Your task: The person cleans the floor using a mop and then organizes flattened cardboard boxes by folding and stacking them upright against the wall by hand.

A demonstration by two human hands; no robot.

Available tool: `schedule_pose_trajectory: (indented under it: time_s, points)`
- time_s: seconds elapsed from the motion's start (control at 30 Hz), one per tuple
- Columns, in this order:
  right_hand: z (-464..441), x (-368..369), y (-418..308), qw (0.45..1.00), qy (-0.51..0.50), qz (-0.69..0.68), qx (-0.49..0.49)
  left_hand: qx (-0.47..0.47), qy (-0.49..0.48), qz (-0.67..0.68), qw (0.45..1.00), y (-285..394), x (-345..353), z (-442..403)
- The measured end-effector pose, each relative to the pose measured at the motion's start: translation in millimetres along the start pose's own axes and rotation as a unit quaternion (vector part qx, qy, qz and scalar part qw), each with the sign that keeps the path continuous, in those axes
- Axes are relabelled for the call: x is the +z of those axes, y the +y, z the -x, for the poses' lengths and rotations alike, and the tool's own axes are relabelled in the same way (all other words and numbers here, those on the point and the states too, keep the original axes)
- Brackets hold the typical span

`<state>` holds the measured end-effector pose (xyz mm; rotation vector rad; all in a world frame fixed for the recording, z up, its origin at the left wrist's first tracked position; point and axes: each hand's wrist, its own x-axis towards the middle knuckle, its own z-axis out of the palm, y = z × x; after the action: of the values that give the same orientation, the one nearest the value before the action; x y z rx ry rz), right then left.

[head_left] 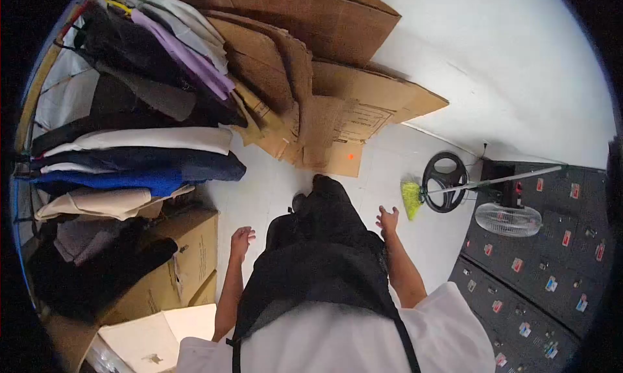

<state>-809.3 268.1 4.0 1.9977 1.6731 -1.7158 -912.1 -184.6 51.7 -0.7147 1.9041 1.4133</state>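
My left hand [241,242] hangs beside the black apron [315,262], on the side of the clothes rack, its fingers curled loosely and apart with nothing in them. On the other side of the apron, my right hand [388,221] is held out over the white floor, fingers spread and empty. Neither hand touches anything. Hanging clothes [130,172] in blue, white, beige and black are nearest to my left hand. A broom with yellow-green bristles [410,199] stands closest to my right hand.
Flattened cardboard sheets [331,107] lean against the white wall ahead. A black fan base [445,182], a fan cage [508,220] and dark lockers [551,243] are at the right. Cardboard boxes [195,256] stand at the lower left.
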Motion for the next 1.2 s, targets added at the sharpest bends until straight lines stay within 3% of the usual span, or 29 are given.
schedule_pose_trajectory:
  time_s: [0.13,0.27,0.43,0.57,0.67,0.83,0.97,1.03,1.1,1.13,1.17,1.2]
  points:
    - [6.3,2.2,7.3,0.999,0.011,0.035,-0.003,-0.031,-0.013,0.003,0.999,-24.3,-7.9,-6.9]
    - [12.2,-2.0,-0.6,0.999,-0.006,-0.017,-0.033,-0.039,-0.031,-0.004,0.999,-35.1,-10.0,-11.5]
    - [21.2,-20.9,1.8,0.996,0.027,-0.047,-0.072,-0.037,-0.061,-0.065,0.995,-15.3,-9.2,-40.3]
    - [25.0,-48.2,40.9,0.994,0.043,-0.070,-0.071,0.045,-0.094,-0.082,0.991,7.0,-6.1,-79.7]
    - [36.6,-66.2,81.3,0.994,0.067,-0.084,0.006,0.092,-0.095,-0.078,0.988,59.9,19.8,-88.2]
    - [31.7,-85.7,66.3,0.994,0.061,-0.016,0.094,0.177,-0.122,-0.071,0.974,98.1,61.1,-103.5]
    - [-5.7,-105.3,14.0,0.999,0.026,-0.034,0.006,0.206,-0.122,-0.109,0.965,107.9,91.4,-68.3]
    - [-37.8,-123.1,-11.3,0.998,0.030,-0.023,-0.043,0.130,-0.103,-0.083,0.983,91.9,100.4,-52.2]
    - [-62.4,-150.9,-44.7,0.995,0.028,-0.034,-0.087,0.118,-0.121,-0.069,0.983,53.2,100.3,-59.2]
    - [-66.6,-169.0,-64.0,0.985,0.057,-0.030,-0.158,0.085,-0.101,-0.099,0.986,46.0,105.0,-49.3]
    - [-130.0,-198.3,-48.9,0.970,0.106,0.043,-0.216,0.051,-0.079,-0.131,0.987,38.6,109.1,-37.8]
    - [-117.7,-220.9,-82.8,0.978,0.096,-0.034,-0.181,0.191,-0.122,-0.220,0.949,4.1,100.2,-52.2]
